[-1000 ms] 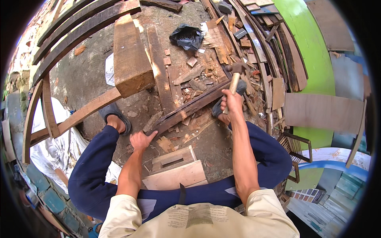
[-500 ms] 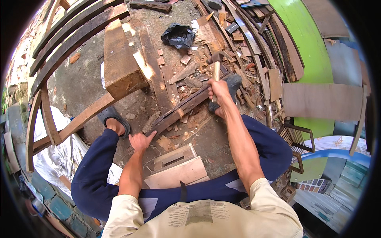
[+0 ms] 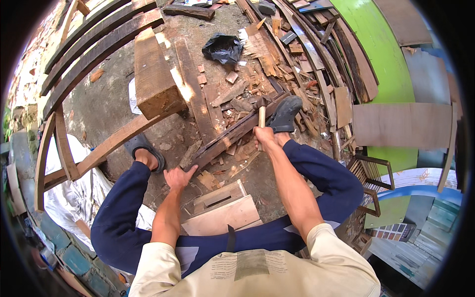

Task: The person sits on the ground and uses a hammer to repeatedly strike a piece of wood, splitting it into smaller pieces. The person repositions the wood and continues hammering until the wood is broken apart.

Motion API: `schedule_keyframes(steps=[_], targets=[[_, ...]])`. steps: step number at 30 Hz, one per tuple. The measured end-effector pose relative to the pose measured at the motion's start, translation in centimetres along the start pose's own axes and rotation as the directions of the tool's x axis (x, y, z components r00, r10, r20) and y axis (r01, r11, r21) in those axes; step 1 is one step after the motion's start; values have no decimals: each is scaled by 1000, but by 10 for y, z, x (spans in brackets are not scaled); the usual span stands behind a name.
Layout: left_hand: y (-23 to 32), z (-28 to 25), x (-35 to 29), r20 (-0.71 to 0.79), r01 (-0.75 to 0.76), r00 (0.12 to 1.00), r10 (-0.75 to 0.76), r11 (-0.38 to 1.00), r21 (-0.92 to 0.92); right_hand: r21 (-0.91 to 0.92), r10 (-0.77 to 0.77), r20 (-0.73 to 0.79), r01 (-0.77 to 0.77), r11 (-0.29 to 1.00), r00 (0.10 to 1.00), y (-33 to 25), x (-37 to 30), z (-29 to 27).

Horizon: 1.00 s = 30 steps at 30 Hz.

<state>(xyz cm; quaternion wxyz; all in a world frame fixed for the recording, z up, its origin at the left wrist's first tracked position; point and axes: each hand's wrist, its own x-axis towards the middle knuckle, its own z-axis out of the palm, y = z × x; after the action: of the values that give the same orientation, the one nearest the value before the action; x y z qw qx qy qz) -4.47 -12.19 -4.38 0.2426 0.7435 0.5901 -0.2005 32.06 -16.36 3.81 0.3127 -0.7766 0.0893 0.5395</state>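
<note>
A dark, weathered wooden beam [image 3: 232, 134] slants across the ground between my feet. My left hand [image 3: 177, 177] is closed on its near left end, thumb laid along the wood. In my right hand [image 3: 264, 136] is a hammer [image 3: 262, 119], gripped by its pale wooden handle. The dark hammer head is down at the beam's far right part, beside my right shoe [image 3: 286, 114]. Whether the head touches the wood I cannot tell. A short wood offcut [image 3: 190, 153] lies against the beam near my left hand.
A thick timber block [image 3: 157, 74] rests on a wooden frame at the left. A black plastic bag [image 3: 222, 48] sits among wood scraps ahead. Long boards [image 3: 341, 54] are piled at the right. Close to my lap stands a pale wooden box [image 3: 222, 215].
My right hand has brought the hammer down and toward me, from raised above the beam to its far right part. The left hand keeps its hold on the near end.
</note>
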Motion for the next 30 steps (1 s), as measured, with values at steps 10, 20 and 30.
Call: schedule_keyframes(steps=[10,20,30], targets=[[-9,-21,4,318,24,946,62,965,-261,-42,-93,-35,92,995,995,36,-52,-35],[24,-32,-7,388,-215,896,214,976,-41,-270,-181,-138,139,953,974,39,-107,-79],[23,12,17,542,-160,797,265,959,-234,-91,-273,-132,263,961,953,45,-159,-100]])
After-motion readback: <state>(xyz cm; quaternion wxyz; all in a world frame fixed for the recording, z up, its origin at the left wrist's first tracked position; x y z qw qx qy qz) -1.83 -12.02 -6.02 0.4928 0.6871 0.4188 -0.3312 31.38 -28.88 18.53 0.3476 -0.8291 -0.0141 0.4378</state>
